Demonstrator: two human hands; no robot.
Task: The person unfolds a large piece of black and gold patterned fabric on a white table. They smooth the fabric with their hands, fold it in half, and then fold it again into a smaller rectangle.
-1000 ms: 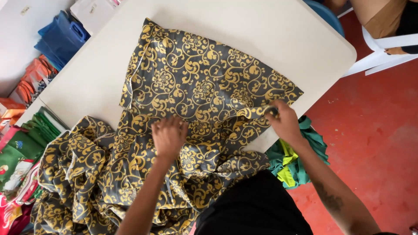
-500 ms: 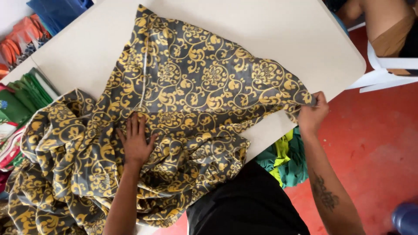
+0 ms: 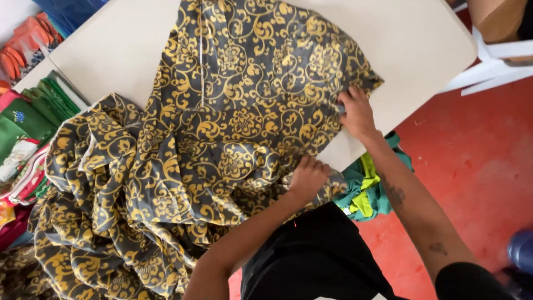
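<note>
Both hands grip patterned cloth [image 3: 233, 111]: left hand [image 3: 308, 176], right hand [image 3: 356, 113]; fingertips hidden in folds.

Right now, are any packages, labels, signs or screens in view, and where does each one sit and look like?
None that can be made out: no package, label, sign or screen shows.
Grey cloth with gold scrollwork: spread over the pale table, under the left hand and the right hand.
Folded fabrics: stacked at the left edge, green, orange and red.
</note>
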